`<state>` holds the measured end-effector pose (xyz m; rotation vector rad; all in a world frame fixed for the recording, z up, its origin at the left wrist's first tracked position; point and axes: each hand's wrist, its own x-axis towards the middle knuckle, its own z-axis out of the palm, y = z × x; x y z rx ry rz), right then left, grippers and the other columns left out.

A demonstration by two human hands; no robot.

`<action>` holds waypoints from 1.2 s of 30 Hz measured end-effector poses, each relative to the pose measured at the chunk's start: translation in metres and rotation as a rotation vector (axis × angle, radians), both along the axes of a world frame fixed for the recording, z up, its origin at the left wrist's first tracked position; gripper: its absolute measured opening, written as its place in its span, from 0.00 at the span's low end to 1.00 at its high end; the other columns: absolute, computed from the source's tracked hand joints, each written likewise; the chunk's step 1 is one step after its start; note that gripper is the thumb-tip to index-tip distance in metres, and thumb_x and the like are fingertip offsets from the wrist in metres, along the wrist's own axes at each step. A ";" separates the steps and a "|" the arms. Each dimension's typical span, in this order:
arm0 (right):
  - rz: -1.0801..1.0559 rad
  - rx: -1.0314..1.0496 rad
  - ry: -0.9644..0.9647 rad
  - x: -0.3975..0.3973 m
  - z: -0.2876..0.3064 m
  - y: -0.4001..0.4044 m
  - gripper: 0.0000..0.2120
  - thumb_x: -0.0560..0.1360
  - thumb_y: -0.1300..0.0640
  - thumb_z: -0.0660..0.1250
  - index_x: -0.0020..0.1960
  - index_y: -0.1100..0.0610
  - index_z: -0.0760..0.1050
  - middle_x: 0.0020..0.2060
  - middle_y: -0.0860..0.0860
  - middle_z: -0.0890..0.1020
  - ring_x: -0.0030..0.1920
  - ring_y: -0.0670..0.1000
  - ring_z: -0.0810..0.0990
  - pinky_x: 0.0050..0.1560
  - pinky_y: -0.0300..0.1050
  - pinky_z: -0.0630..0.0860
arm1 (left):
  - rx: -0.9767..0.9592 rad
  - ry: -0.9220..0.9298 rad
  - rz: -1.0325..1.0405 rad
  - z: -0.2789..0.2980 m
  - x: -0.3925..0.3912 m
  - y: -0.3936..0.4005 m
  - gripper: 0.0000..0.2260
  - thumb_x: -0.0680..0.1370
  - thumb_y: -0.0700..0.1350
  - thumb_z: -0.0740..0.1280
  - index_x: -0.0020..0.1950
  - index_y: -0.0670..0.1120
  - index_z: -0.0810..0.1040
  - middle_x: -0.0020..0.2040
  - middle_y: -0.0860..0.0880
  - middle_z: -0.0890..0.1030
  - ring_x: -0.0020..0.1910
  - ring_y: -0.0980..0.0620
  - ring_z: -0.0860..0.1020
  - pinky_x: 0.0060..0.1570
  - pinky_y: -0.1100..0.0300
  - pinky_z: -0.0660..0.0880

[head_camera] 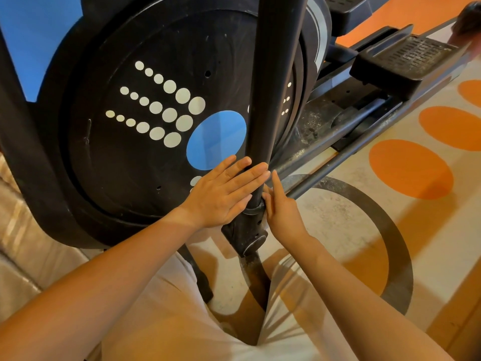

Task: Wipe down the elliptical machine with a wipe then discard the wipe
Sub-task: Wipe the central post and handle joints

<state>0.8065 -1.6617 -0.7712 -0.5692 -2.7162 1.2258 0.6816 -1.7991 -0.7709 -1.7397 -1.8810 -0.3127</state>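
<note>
No readable text, brand or number shows anywhere on the elliptical machine [161, 121].

This looks like a home exercise corner or a small gym room. A large black elliptical machine [161, 121] fills the view, its round flywheel cover printed with rows of white dots and a blue circle. A ribbed black foot pedal [406, 61] sits on a rail toward the upper right corner. The machine stands on a cream floor mat [338, 212] patterned with orange ovals and a dark ring. Along the left edge lies a brown cushioned surface [23, 259], perhaps a sofa.
</note>
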 end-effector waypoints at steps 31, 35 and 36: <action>0.320 0.328 -0.134 0.035 0.016 0.011 0.34 0.81 0.65 0.59 0.80 0.52 0.46 0.79 0.52 0.52 0.77 0.53 0.56 0.74 0.44 0.57 | 0.010 0.048 0.152 -0.011 0.027 -0.006 0.24 0.85 0.52 0.49 0.80 0.48 0.51 0.81 0.52 0.43 0.80 0.49 0.45 0.78 0.50 0.44; 0.378 0.468 -0.226 0.039 0.020 0.021 0.33 0.80 0.70 0.58 0.80 0.54 0.49 0.79 0.53 0.51 0.78 0.54 0.55 0.75 0.44 0.56 | -0.033 0.057 0.167 -0.023 0.035 -0.015 0.26 0.83 0.51 0.53 0.80 0.46 0.53 0.81 0.49 0.49 0.80 0.48 0.48 0.78 0.49 0.45; 0.381 0.477 -0.237 0.041 0.020 0.023 0.33 0.80 0.70 0.57 0.80 0.54 0.49 0.79 0.53 0.51 0.77 0.55 0.56 0.74 0.45 0.57 | -0.030 0.046 0.166 -0.025 0.038 -0.017 0.25 0.83 0.50 0.53 0.80 0.46 0.55 0.80 0.48 0.51 0.80 0.48 0.49 0.78 0.50 0.45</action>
